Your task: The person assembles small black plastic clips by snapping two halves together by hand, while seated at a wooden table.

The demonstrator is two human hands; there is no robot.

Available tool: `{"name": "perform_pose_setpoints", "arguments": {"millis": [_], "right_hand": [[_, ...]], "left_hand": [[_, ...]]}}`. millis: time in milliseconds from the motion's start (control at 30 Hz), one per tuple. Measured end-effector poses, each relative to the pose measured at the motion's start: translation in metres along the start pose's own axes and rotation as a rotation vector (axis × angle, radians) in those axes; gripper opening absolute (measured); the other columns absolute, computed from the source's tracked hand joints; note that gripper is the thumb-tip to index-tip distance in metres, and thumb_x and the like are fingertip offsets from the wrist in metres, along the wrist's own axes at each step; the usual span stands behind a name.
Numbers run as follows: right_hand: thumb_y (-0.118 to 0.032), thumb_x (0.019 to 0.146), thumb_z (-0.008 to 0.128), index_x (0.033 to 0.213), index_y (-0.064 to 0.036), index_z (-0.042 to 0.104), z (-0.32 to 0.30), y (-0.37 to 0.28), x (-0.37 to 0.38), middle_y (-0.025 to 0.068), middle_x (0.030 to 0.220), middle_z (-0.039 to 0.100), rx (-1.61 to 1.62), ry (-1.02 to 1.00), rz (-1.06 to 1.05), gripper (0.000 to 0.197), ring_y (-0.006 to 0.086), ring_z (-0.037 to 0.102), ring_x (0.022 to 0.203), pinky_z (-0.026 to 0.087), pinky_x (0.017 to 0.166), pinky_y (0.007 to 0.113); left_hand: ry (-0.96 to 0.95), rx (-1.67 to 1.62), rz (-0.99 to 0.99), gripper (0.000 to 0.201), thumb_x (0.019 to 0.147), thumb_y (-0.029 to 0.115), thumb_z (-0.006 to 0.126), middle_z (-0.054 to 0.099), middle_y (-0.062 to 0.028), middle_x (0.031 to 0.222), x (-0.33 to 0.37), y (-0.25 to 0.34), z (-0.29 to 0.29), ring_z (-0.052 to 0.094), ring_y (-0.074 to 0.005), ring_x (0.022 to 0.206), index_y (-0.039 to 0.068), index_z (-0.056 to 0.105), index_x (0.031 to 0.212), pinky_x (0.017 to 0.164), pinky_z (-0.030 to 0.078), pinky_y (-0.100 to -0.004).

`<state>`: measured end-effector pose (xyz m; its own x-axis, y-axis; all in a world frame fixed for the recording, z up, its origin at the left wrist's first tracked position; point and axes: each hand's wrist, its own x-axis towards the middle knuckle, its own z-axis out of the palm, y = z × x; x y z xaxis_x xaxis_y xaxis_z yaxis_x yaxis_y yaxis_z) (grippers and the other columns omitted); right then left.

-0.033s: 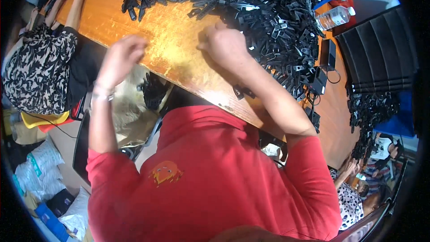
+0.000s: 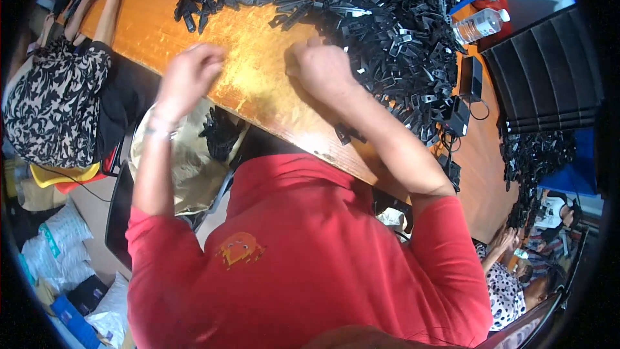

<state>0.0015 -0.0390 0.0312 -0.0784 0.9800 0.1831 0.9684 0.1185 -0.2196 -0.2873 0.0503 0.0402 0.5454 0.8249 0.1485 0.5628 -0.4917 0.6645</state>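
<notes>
My left hand point(image 2: 192, 72) is over the table's near edge, beside the mouth of a pale bag. Its fingers are loosely curved with the thumb apart, and I see nothing held in them. Farther right, my right hand point(image 2: 323, 68) is closed above the worn wooden table point(image 2: 252, 94), knuckles up; whatever its fingers hold is hidden. Beyond and right of it spreads a big heap of small black clip-like plastic parts point(image 2: 403, 45). A smaller group of these parts point(image 2: 194, 10) lies ahead of my left hand. More black parts point(image 2: 219, 132) are in the pale bag point(image 2: 174, 168) below the table edge.
Two loose black pieces point(image 2: 349, 134) lie under my right forearm. A clear bottle point(image 2: 481, 26), black boxes with cables point(image 2: 458, 116) and a black ribbed panel point(image 2: 546, 71) are at the right. One person point(image 2: 58, 103) sits at left, another point(image 2: 507, 291) at lower right.
My left hand has moved right and slightly inward, from above the bag toward the table. My right hand has shifted only a little.
</notes>
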Motion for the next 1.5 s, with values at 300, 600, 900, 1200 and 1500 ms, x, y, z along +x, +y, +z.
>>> {"name": "perform_pose_setpoints", "arguments": {"millis": [300,600,900,1200,1500], "right_hand": [[-0.025,0.096,0.068,0.1,-0.0133,0.076,0.022,0.011,-0.003,0.0177,0.082,0.071,-0.015,-0.038,-0.18,0.014,0.0384,0.075,0.074,0.06,0.066,0.052],[-0.018,0.099,0.063,0.109,-0.0045,0.066,0.018,0.009,-0.007,0.0193,0.088,0.07,-0.019,-0.09,-0.243,0.017,0.0407,0.074,0.072,0.061,0.066,0.051],[-0.009,0.093,0.063,0.103,0.0008,0.066,0.004,0.005,-0.009,0.0203,0.092,0.075,-0.031,-0.097,-0.23,0.015,0.038,0.078,0.078,0.064,0.067,0.047],[-0.019,0.094,0.079,0.111,-0.0113,0.079,0.003,-0.003,-0.002,0.015,0.103,0.074,0.202,-0.05,-0.067,0.019,0.0394,0.075,0.092,0.06,0.081,0.048],[-0.019,0.09,0.085,0.111,-0.0107,0.082,0.031,0.0,0.017,0.01,0.104,0.073,0.406,0.072,-0.211,0.023,0.0353,0.076,0.089,0.06,0.076,0.046]], "left_hand": [[0.185,0.276,0.141,0.036,0.091,0.027,0.084,0.074,-0.0166,0.11,0.124,0.05,0.124,0.074,-0.0377,0.104,0.006,0.076,0.119,0.089,0.06,-0.0494],[0.195,0.258,0.266,0.029,0.094,0.011,0.077,0.073,-0.0179,0.113,0.092,0.039,0.112,0.071,-0.0403,0.11,0.004,0.073,0.121,0.095,0.058,-0.0491],[0.284,0.026,0.336,0.024,0.095,0.0,0.075,0.073,-0.0175,0.107,0.011,0.031,0.074,0.071,-0.0374,0.101,0.001,0.075,0.119,0.089,0.057,-0.0423],[0.219,0.022,0.225,0.016,0.096,0.008,0.077,0.072,-0.0155,0.107,-0.019,-0.003,0.069,0.071,-0.0348,0.102,0.001,0.076,0.111,0.089,0.057,-0.0416],[0.235,0.09,0.145,0.022,0.085,0.012,0.088,0.062,-0.014,0.092,-0.023,0.005,0.07,0.064,-0.0368,0.091,0.004,0.073,0.099,0.08,0.052,-0.046]]}}
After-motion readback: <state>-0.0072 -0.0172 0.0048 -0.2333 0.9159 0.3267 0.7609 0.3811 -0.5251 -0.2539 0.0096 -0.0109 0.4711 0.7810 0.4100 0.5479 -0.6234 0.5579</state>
